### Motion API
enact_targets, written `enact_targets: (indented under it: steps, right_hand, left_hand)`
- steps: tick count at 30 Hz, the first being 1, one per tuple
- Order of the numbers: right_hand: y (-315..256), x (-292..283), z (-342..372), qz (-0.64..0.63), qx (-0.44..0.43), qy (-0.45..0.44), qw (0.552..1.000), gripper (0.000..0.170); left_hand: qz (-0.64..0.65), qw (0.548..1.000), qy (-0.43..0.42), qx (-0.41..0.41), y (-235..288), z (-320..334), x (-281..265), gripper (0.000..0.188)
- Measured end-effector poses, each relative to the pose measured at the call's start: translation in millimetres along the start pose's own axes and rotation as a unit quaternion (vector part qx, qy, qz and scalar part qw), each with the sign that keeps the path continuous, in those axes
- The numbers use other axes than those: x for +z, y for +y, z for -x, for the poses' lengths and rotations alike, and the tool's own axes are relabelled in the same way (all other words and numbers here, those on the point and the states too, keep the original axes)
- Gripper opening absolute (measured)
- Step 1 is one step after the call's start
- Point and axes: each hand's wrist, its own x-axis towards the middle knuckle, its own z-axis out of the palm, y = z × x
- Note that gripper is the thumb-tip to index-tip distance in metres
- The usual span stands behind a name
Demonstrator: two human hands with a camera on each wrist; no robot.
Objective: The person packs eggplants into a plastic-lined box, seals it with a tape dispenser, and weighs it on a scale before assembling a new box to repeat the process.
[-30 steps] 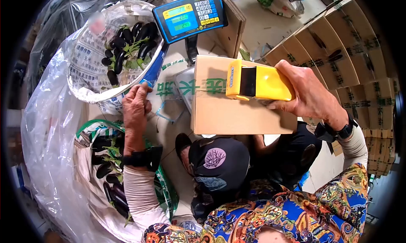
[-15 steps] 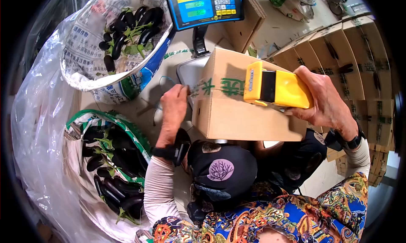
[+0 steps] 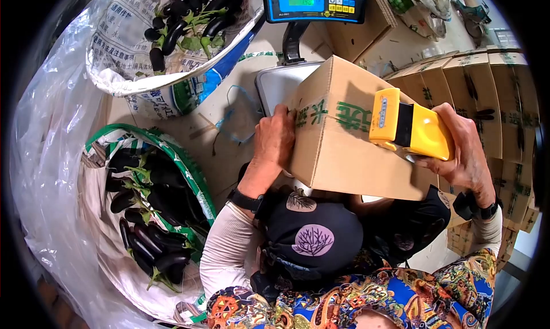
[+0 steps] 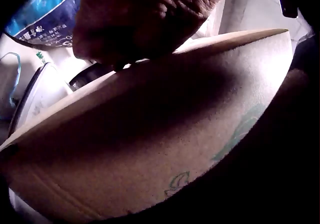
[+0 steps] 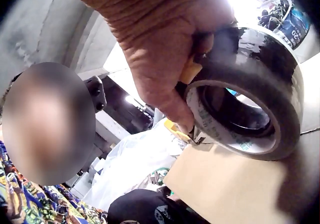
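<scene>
A closed cardboard box [image 3: 358, 171] stands before me, with clear green-lettered tape [image 3: 352, 116] along its top and over its left edge. My left hand [image 3: 275, 137] presses at the box's left side, where the tape comes down; its fingertips are partly hidden. In the left wrist view that hand [image 4: 145, 24] lies against the cardboard's edge. My right hand [image 3: 467, 148] grips a yellow tape dispenser [image 3: 432, 134] over the box top. The dispenser's tape roll [image 5: 285, 104] fills much of the right wrist view.
A scale with a lit display [image 3: 312, 2] and metal platform [image 3: 275, 83] stands behind the box. At left are two sacks [image 3: 109, 88] [image 3: 200, 186] holding eggplants [image 3: 175, 37] and clear plastic sheeting [image 3: 46, 157]. Stacked boxes [image 3: 481, 100] line the right side.
My left hand has moved right from beside the upper sack to the box's left side, bringing the stretched tape down against it. The right hand keeps holding the dispenser over the box. The view has shifted.
</scene>
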Motion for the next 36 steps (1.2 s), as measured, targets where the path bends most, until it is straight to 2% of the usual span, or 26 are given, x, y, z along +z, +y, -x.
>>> enact_targets:
  steps: [3,6,7,10,11,12,14,16,17,19,20,22,24,25,26,27,28,30,32,33,35,36]
  right_hand:
    - [-3,-1,-1,-0.018,0.011,0.0,1.0,0.058]
    - [3,2,1,-0.026,0.005,0.015,1.0,0.058]
    - [5,3,2,-0.021,0.001,0.022,1.0,0.058]
    - [8,6,6,-0.033,0.008,0.025,0.999,0.059]
    - [9,5,5,-0.038,0.011,0.028,0.999,0.059]
    - [11,5,5,-0.036,0.002,0.032,0.999,0.059]
    - [15,7,6,-0.034,-0.015,0.035,0.999,0.06]
    - [19,6,6,-0.075,0.005,0.027,0.997,0.061]
    - [19,6,6,-0.058,-0.004,0.034,0.998,0.061]
    - [22,9,8,-0.074,-0.018,0.046,0.996,0.06]
    - [22,8,7,-0.067,-0.031,0.053,0.996,0.059]
    - [28,8,7,-0.065,-0.061,0.056,0.994,0.06]
    - [30,9,9,-0.052,-0.074,0.061,0.994,0.058]
    - [31,7,9,-0.043,-0.083,0.068,0.993,0.058]
    - [32,6,8,-0.046,-0.093,0.074,0.992,0.056]
    - [34,7,9,-0.051,-0.102,0.079,0.99,0.054]
    - [36,8,9,-0.056,-0.111,0.083,0.989,0.052]
    - [35,8,9,-0.038,-0.131,0.083,0.987,0.047]
    - [35,4,9,-0.011,-0.144,0.076,0.987,0.046]
    - [37,5,11,-0.028,-0.157,0.082,0.984,0.045]
    - [49,11,19,-0.011,-0.166,0.098,0.981,0.042]
    - [55,12,26,-0.01,-0.174,0.109,0.979,0.041]
  left_hand:
    - [0.021,0.999,-0.033,-0.03,-1,2,0,0.021]
    - [0.032,0.995,-0.07,-0.065,-49,1,31,0.021]
    - [0.024,0.99,-0.092,-0.104,-54,0,33,0.021]
    - [0.041,0.996,-0.052,-0.064,-61,-3,34,0.021]
    - [0.087,0.994,0.014,-0.058,-58,-11,36,0.023]
    - [0.241,0.962,0.04,-0.118,-47,-19,30,0.028]
    - [0.309,0.946,0.088,-0.042,-24,-34,32,0.034]
    - [0.202,0.969,0.073,0.12,-39,-34,53,0.038]
    - [0.142,0.965,0.067,0.209,-37,-40,50,0.04]
    - [0.201,0.979,-0.041,-0.015,-31,-42,33,0.041]
    - [0.225,0.961,-0.096,-0.126,-25,-45,25,0.041]
    - [0.314,0.949,-0.003,-0.022,29,-47,-15,0.045]
    - [0.297,0.954,-0.034,0.005,90,-48,-51,0.044]
    - [0.25,0.968,-0.017,0.033,102,-53,-46,0.043]
    - [0.132,0.983,0.018,0.126,106,-53,-42,0.045]
    - [0.012,0.975,0.052,0.217,104,-51,-33,0.046]
    - [-0.108,0.944,0.085,0.302,104,-50,-26,0.048]
    - [-0.097,0.979,0.02,0.18,103,-49,-24,0.053]
    - [-0.079,0.992,-0.06,0.074,126,-43,-38,0.055]
    - [-0.09,0.991,-0.051,0.084,125,-44,-38,0.059]
    - [-0.279,0.927,-0.033,0.25,102,-50,-35,0.043]
    - [-0.325,0.903,-0.035,0.28,109,-45,-40,0.04]
